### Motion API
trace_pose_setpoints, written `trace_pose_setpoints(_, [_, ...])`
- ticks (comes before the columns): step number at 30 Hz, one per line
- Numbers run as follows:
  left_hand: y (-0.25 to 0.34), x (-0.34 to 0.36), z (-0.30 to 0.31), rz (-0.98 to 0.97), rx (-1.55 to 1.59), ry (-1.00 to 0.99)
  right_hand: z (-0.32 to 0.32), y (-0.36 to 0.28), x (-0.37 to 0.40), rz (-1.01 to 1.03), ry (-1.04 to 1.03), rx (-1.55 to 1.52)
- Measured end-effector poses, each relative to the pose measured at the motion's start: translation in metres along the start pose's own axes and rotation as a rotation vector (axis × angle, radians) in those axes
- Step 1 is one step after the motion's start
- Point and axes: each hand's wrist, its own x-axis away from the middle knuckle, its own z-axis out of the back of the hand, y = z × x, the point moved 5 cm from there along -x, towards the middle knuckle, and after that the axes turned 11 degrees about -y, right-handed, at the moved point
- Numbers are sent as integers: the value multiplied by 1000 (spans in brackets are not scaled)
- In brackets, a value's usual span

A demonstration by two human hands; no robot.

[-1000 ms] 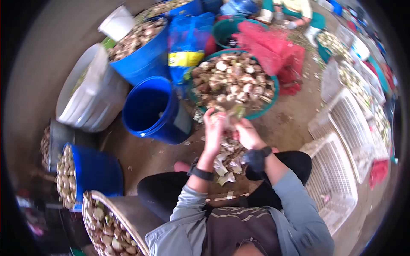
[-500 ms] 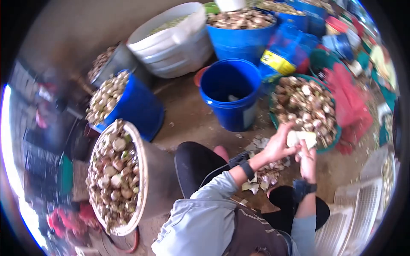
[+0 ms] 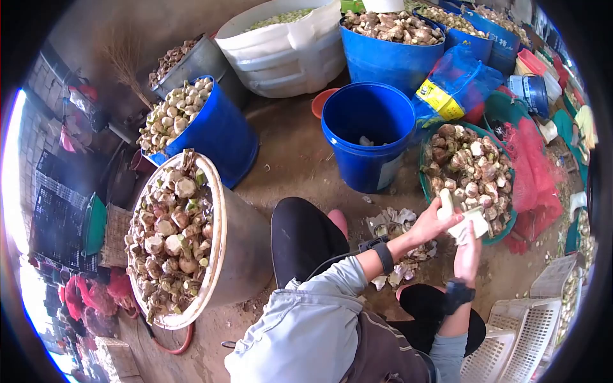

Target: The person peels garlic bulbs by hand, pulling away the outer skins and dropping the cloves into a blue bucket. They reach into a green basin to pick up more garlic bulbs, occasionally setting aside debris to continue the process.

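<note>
My left hand (image 3: pixel 435 220) is closed on a small white piece (image 3: pixel 446 203) that stands up from its fingers. Close beside it, my right hand (image 3: pixel 468 250) grips a flat, pale piece (image 3: pixel 470 226), too unclear to name. Both hands are over the near edge of a green basin (image 3: pixel 426 178) heaped with brownish-white bulbs (image 3: pixel 476 167). Below my left forearm, peeled skins (image 3: pixel 403 263) lie on the ground between my knees.
An upright blue bucket (image 3: pixel 367 159) stands ahead with a little pale matter inside. At left are a tilted white-rimmed bin (image 3: pixel 239 246) of bulbs and a tilted blue bucket (image 3: pixel 230 137). Red netting (image 3: pixel 533 175) lies right of the basin; white crates (image 3: pixel 527 332) are at lower right.
The view has shifted, so the containers sit differently in it. The white pieces in my hands are now apart, with the left one upright and the right one lower.
</note>
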Motion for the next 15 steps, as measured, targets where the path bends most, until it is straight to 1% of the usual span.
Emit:
trace_pose_setpoints(1, [4,0,-1,-231,34,26,3,-1,-1,-37,42,-200])
trace_pose_setpoints(2, [16,6,-6,-92,283,-94,8,-5,2,-104,126,-385])
trace_pose_setpoints(3, [16,8,1,119,204,-291,19,1,0,-75,105,-509])
trace_pose_setpoints(5, [5,2,8,205,391,-604,33,14,0,-112,147,-644])
trace_pose_setpoints(6, [9,0,9,117,421,-563,23,8,2,-104,130,-686])
trace_pose_setpoints(7, [6,0,13,108,402,-501,16,3,5,-110,191,-562])
trace_pose_setpoints(8, [-4,1,19,127,375,-403,0,-5,5,-93,140,-511])
trace_pose_setpoints(9, [-10,4,24,156,278,-324,-2,-2,3,-88,166,-427])
trace_pose_setpoints(10, [-35,2,24,259,299,-208,-3,1,-3,-30,15,-326])
trace_pose_setpoints(11, [-41,8,20,305,367,-74,-1,12,-7,23,-27,-312])
trace_pose_setpoints(12, [-48,6,16,275,459,-142,-17,6,-6,-2,-81,-425])
trace_pose_setpoints(13, [-45,5,15,302,641,-99,-24,-2,-7,-23,-153,-543])
trace_pose_setpoints(14, [-42,1,16,253,771,-107,-9,-15,-7,13,-136,-569])
trace_pose_setpoints(15, [-36,-3,24,192,831,-15,-2,-25,-8,35,-145,-600])
